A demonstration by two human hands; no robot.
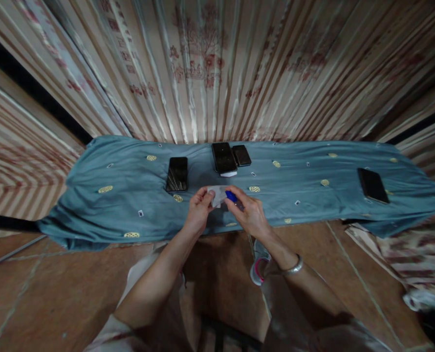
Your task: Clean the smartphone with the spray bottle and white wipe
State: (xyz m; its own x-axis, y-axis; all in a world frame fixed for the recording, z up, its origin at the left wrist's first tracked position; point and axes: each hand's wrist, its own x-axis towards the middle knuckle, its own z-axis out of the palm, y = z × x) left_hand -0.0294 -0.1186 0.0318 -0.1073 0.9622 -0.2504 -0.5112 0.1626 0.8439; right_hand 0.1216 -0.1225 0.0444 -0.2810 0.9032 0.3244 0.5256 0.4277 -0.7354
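Between my fingers, above the blue cloth, is a small flat pale grey piece [219, 194], perhaps a wipe or packet; its kind is unclear. My left hand [199, 205] pinches its left side between thumb and fingers. In my right hand [250, 210], closed at the piece's right edge, is a small object with a bright blue end [231, 196]; the fingers hide most of it. Just beyond the hands lie a black phone-like device [224, 157] on something white [228, 174] and a smaller dark flat case [242, 156]. Left of them rests a black phone [177, 174].
A dark flat device [373, 185] lies near the right end of the bench covered with a patterned blue cloth [305, 195]. Pleated curtains [203, 73] hang close behind and at both sides. Below is a brown tiled floor [335, 259].
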